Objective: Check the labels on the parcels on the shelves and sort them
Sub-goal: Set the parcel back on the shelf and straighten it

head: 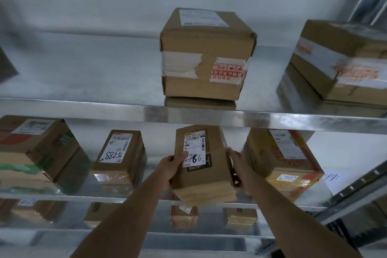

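- Parcels of brown cardboard fill a bare-metal rack; the one being handled is a narrow brown cardboard parcel (202,165) with a white shipping label (194,150), gripped between both hands at the front edge of the middle metal shelf (134,196), its near end jutting past that edge.
- Far to the left of the left hand sits a wide brown box with green and red print (35,151), on the same shelf.
- Just left of the left hand stands a slim brown box with a label handwritten 5288 (120,157), apart from the held parcel.
- Left hand (170,168) clasps the parcel's left side: fingers are curled round the edge and the thumb lies across the label, covering part of its handwritten number, which ends in 86.
- Above both hands, on the upper metal shelf (104,108), stands a cube-shaped brown carton with white and red-printed tape (206,54).
- Right hand (238,168) grips the parcel's right side, fingers wrapped along the edge.
- Just right of the right hand is a yellow and red printed box with a small tag reading 5917 (282,161), near the held parcel; whether they touch cannot be told.
- Above and to the right of the right hand, a blurred taped brown carton (339,58) rests on the upper shelf.
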